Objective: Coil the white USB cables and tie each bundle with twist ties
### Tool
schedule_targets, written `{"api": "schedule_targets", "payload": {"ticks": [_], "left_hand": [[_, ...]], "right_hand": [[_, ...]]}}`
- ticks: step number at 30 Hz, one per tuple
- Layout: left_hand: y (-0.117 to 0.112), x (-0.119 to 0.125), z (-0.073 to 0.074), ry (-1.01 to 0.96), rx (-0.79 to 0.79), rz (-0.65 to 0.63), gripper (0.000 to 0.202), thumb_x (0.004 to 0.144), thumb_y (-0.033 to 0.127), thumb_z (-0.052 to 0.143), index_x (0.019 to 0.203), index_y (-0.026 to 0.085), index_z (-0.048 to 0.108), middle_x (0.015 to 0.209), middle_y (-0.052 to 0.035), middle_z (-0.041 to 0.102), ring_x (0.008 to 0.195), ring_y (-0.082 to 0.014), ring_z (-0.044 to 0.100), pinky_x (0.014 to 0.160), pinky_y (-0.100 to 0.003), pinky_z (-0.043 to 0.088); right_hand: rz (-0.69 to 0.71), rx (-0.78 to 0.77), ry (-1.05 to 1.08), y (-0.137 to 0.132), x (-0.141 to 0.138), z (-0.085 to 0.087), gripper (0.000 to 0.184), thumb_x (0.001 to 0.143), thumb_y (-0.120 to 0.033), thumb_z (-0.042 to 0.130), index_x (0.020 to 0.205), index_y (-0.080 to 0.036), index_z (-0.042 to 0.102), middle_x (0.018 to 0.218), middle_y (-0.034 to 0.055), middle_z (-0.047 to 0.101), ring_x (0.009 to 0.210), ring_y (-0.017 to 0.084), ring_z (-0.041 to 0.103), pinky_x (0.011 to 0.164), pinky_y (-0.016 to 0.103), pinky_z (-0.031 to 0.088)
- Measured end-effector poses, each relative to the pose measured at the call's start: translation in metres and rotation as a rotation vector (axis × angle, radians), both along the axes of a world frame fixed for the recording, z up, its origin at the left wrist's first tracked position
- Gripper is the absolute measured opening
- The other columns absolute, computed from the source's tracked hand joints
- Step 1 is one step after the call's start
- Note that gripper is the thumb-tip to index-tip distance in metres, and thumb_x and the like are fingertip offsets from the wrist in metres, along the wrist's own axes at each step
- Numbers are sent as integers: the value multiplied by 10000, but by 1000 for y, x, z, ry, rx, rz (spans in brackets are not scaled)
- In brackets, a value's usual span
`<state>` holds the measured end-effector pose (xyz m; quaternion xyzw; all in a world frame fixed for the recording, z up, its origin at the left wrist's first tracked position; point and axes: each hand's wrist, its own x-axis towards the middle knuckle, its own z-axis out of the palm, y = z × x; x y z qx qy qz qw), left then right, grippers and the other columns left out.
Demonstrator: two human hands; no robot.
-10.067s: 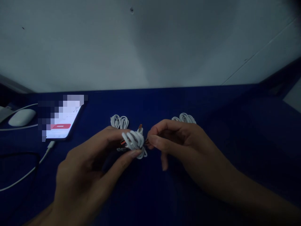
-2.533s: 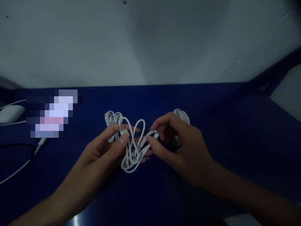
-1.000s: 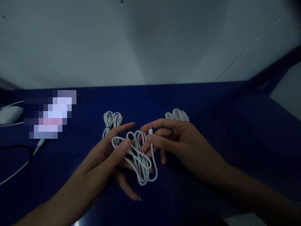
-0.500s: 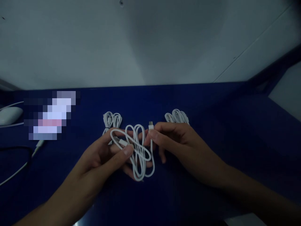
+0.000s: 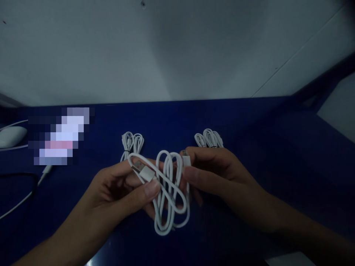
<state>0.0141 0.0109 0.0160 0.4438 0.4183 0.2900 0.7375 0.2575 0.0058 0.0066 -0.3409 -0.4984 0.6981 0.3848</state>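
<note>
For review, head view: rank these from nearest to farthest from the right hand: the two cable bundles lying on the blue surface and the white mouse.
1. Right cable bundle, just behind the right hand holding the loose cable.
2. Left cable bundle, beyond the left hand.
3. White mouse, far left edge.

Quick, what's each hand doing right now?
Left hand: closed, pinching the big plug of the white cable.
Right hand: closed, pinching the small plug of the same cable.
</note>
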Motion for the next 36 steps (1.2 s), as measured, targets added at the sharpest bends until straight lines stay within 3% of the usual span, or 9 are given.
{"api": "schedule_targets", "payload": {"ticks": [6, 9, 12, 14, 18, 21, 25, 30, 36], "left_hand": [[1, 2, -3, 27, -5, 40, 177, 987, 404, 902, 1096, 268, 936, 929, -86, 925, 806, -264, 863, 745, -311, 712], [1, 1, -7, 72, 8, 82, 246, 1008, 339, 875, 1249, 303, 915, 1077, -73, 932, 894, -256, 863, 806, -302, 706], [-1, 0, -8, 81, -20, 163, 314, 1045, 396, 835, 1351, 337, 879, 1183, -67, 922, 965, -262, 867, 853, -315, 706], [-2, 1, -8, 59, -47, 173, 329, 1059, 384, 818, 1383, 356, 863, 1249, -59, 910, 1057, -279, 868, 946, -347, 700], [-3, 1, -8, 22, -72, 123, 411, 1055, 293, 811, 1457, 381, 823, 1331, -50, 891, 1215, -323, 842, 1142, -451, 645], [-5, -1, -10, 31, -139, 142, 461, 1049, 325, 818, 1506, 383, 792, 1332, -60, 891, 1270, -353, 827, 1104, -468, 673], [-5, -3, -13, 22, -185, 188, 484, 1055, 308, 816, 1528, 402, 769, 1396, -37, 873, 1304, -324, 820, 1097, -404, 678], [-2, -1, -14, -24, -95, 179, 345, 1074, 316, 808, 1416, 319, 843, 1358, -74, 891, 1162, -312, 877, 1008, -361, 712], [0, -4, -21, -32, -138, 196, 387, 1110, 416, 748, 1455, 259, 823, 1474, -121, 838, 1274, -354, 834, 987, -372, 734]], "right_hand": [[37, 46, -37, 2, 2, -2, 209, 1116, -283, 731, 927, -212, 785, 883, 12, 769, 767, 157, 702, 667, 273, 546], [38, 78, -98, 4, 2, -1, 272, 1128, -286, 675, 880, -216, 761, 900, 12, 718, 814, 170, 668, 725, 295, 555], [-3, 120, -155, 3, 2, 1, 341, 1133, -301, 663, 802, -222, 687, 906, 11, 676, 848, 179, 640, 782, 314, 556], [-18, 140, -156, 2, 3, 4, 365, 1141, -278, 652, 780, -222, 653, 951, 14, 703, 856, 169, 644, 790, 307, 551], [-6, 115, -102, 0, 3, 7, 282, 1164, -284, 648, 902, -224, 733, 1036, 28, 745, 990, 193, 728, 890, 323, 605], [-25, 138, -119, -1, 1, 7, 281, 1160, -298, 673, 907, -211, 757, 977, 30, 745, 968, 190, 730, 897, 321, 615], [-109, 170, -155, -1, -2, 5, 302, 1165, -273, 670, 894, -209, 788, 912, 14, 780, 886, 158, 743, 831, 282, 615], [-193, 215, -201, 1, -2, 2, 340, 1172, -262, 655, 875, -208, 812, 846, -4, 760, 807, 134, 714, 767, 258, 591], [-223, 198, -203, 1, -4, -1, 380, 1166, -327, 671, 814, -213, 756, 885, 12, 748, 838, 153, 696, 769, 286, 569]]}}
